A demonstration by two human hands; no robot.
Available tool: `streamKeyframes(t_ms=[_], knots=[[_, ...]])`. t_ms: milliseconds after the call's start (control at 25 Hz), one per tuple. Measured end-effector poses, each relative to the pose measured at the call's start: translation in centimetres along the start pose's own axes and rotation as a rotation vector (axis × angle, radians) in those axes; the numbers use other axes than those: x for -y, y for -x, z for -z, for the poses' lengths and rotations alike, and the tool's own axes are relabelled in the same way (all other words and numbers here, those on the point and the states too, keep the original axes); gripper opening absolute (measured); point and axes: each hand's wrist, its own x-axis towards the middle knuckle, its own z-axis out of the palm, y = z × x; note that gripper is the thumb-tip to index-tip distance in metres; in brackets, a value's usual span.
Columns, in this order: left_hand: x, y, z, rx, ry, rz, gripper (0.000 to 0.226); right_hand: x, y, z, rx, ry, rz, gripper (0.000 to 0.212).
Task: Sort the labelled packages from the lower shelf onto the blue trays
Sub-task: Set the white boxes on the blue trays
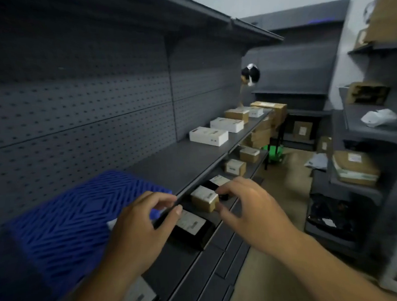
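"Since the blue tray [63, 221] at the upper shelf's [181, 156] front edge shows no package, has sorting begun?"

"Barely, I'd judge. The lower shelf [177, 269] holds a black package [193, 230] at its front edge and brown cartons [235, 167] farther along. The left hand [139, 227] is curled, grip unclear. The right hand [251, 207] pinches a small brown box [204, 199] there."

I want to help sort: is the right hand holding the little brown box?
Yes, fingers and thumb of the right hand curl round the little brown box with the white label.
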Motion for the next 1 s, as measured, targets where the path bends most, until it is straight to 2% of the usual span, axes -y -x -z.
streamKeyframes(t_ms=[200, 400, 520, 800, 1000], knots=[[-0.2, -9.2, -8.8, 0.039, -0.004, -0.033, 0.013, -9.8, -4.3, 0.4, -0.01, 0.03, -0.063, 0.021], [3.6, -18.6, -15.9, -0.015, 0.018, 0.038, 0.011, -19.3, -11.8, -2.7, 0.033, 0.023, -0.119, 0.021], [5.9, -24.8, -19.4, -0.038, -0.054, 0.086, 0.017, -25.1, -17.5, -4.5, 0.076, -0.022, -0.137, 0.014], [8.6, -37.0, -25.7, -0.06, -0.156, 0.193, 0.018, -38.2, -29.2, -9.2, 0.098, -0.146, -0.09, 0.014], [9.4, -43.1, -30.2, -0.232, -0.337, 0.292, 0.021, -48.6, -38.7, -12.0, 0.145, -0.292, 0.035, 0.014]])
